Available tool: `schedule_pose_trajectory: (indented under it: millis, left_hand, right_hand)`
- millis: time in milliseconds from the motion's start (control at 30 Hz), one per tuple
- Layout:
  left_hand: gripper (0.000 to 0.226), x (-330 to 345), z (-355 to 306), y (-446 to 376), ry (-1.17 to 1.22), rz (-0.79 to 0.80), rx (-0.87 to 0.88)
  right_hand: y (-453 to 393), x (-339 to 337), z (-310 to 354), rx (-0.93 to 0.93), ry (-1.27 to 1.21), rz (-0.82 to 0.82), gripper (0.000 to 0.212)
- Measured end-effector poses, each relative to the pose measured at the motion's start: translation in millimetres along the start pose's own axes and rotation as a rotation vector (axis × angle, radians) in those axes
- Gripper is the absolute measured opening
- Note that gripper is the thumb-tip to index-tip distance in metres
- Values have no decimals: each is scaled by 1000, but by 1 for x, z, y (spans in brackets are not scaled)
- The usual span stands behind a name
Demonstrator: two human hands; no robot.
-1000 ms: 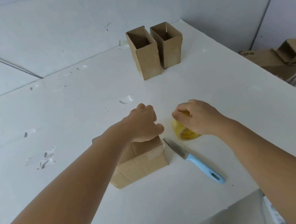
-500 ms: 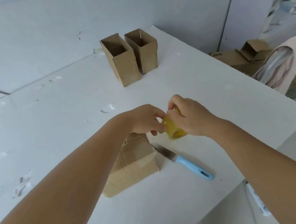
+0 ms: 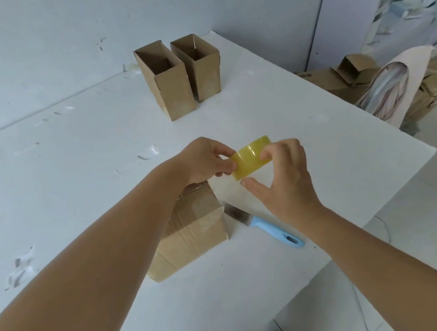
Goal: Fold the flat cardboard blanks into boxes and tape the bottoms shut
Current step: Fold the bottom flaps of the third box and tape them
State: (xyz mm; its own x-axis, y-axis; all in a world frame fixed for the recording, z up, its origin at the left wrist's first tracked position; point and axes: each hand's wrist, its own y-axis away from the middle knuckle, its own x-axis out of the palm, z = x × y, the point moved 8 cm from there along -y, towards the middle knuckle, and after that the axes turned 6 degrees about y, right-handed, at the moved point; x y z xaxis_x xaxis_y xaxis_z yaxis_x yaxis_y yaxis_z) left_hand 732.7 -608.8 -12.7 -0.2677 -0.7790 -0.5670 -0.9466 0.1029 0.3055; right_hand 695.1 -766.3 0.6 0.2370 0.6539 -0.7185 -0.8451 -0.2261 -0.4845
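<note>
Holding a roll of yellowish clear tape (image 3: 251, 159) up above the white counter (image 3: 75, 164), between both hands. Left hand (image 3: 206, 159) pinching the roll's left edge with curled fingertips; right hand (image 3: 288, 174) gripping the right side, fingers curled over the top and thumb under the bottom rim. Lying just below the hands, on the counter: a folded cardboard box (image 3: 193, 233) on its side, partly hidden under the left forearm, its upper face showing a shiny strip that may be tape. Resting just right of that box, near but apart from it: a knife with a light blue handle (image 3: 274, 232), blade pointing toward the box. Standing upright at the far end of the counter, side by side and touching or nearly so: two open-topped cardboard boxes (image 3: 180, 77), well apart from the hands. Piling up on the floor past the counter's right edge: more cardboard (image 3: 340, 77), partly blurred.
</note>
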Motion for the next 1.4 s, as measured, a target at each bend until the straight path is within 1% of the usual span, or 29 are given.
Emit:
schedule_pose_trajectory:
  millis: [33,100,133,233,367,500,633,667,767,933,1067,1167,1200,1300,1333,1400]
  left_hand:
    - [14,0,0,-1,3,-3,4]
    - [14,-1,0,-1,10,-9,14]
    - [14,-1,1,-1,11,-12,18]
    - [13,-1,1,-1,12,-13,24]
    - [14,-1,2,-2,14,-17,20]
    - [12,-2,4,-2,23,-29,8]
    - [11,-1,4,-2,20,-24,1]
    - [12,-1,4,-2,17,-24,-1]
    - [12,0,3,-2,21,-23,-6]
    - [16,0,2,-1,36,-20,-18]
    - [22,0,2,0,36,-26,-28]
    - [17,1,0,0,32,-23,-26]
    - [15,1,-1,1,31,-23,-22]
    - [15,0,-2,2,30,-30,-11]
    - [15,-1,-1,2,32,-31,-6]
    - [15,-1,0,1,37,-28,-2]
  right_hand:
    - [9,6,-2,-2,3,45,41]
    - [26,25,-8,7,40,213,29]
    - [35,36,-12,20,58,304,27]
    - [53,62,-25,86,119,482,34]
    - [65,84,-34,94,228,603,32]
    - [67,86,-42,122,251,623,36]
    - [63,69,-44,208,114,643,41]
    - [61,62,-42,205,98,635,37]
    - [56,37,-37,182,84,576,14]
    - [52,3,-33,197,100,531,10]
    - [48,-15,-25,206,70,542,14]
    - [42,-21,-14,188,59,524,13]
    - [39,-22,-9,162,65,514,17]
    - [30,-17,11,61,120,507,43]
    - [28,-15,16,34,146,508,47]
    - [24,-12,26,-29,217,492,46]
